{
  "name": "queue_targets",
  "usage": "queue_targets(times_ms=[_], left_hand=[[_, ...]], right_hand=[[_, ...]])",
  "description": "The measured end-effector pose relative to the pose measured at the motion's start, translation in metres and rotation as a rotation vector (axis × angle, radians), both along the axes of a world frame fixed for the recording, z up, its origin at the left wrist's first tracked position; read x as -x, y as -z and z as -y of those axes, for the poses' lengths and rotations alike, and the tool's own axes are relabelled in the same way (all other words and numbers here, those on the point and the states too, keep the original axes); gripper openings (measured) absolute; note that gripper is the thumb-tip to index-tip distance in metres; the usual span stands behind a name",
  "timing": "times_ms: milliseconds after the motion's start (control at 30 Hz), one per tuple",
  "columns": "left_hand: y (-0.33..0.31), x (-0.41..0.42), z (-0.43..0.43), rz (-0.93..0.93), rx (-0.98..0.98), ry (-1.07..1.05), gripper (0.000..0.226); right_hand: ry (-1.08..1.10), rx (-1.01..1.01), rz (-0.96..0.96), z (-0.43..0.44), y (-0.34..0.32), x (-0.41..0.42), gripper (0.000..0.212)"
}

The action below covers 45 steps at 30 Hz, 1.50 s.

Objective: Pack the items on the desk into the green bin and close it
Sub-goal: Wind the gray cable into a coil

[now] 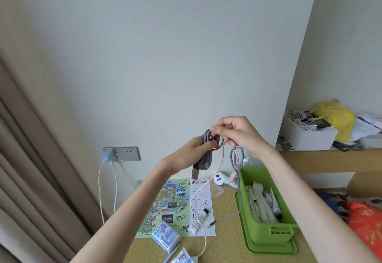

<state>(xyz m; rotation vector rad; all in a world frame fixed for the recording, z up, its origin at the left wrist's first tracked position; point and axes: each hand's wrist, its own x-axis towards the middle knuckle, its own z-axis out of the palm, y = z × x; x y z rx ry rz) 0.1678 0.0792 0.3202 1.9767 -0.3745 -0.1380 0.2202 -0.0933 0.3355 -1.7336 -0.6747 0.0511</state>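
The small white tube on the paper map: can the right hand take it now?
Probably not: the right hand pinches the grey braided cable that the left hand holds coiled. The white tube itself lies in the open.

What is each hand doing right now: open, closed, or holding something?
Left hand: grips the coiled grey cable.
Right hand: pinches a loop of the same cable.

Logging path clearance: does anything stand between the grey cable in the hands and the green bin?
Nothing visible does. The left hand and right hand hold the grey cable in the air above the desk; the green bin stands open below to the right, partly filled.
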Motion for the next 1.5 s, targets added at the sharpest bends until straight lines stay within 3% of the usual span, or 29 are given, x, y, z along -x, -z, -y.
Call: queue_targets(times_ms=[333,600,933,1200,1500], left_hand=[[-0.007,0.004,-0.007,-0.049,0.157,-0.130,0.030],[-0.011,-0.004,-0.015,-0.090,0.354,-0.251,0.028],[-0.007,-0.008,-0.022,-0.040,0.391,-0.432,0.031],[0.005,-0.013,-0.029,-0.062,0.392,-0.514,0.031],[0.022,-0.017,-0.040,-0.120,0.351,-0.592,0.029]], right_hand=[[-0.037,-0.118,-0.167,0.012,0.022,-0.010,0.022],[-0.118,-0.091,-0.273,0.017,0.046,-0.013,0.027],[-0.119,0.039,-0.270,0.027,0.069,-0.014,0.024],[-0.167,-0.129,-0.405,0.033,0.078,-0.015,0.024],[0.078,-0.453,-0.439,0.029,0.078,-0.023,0.028]])
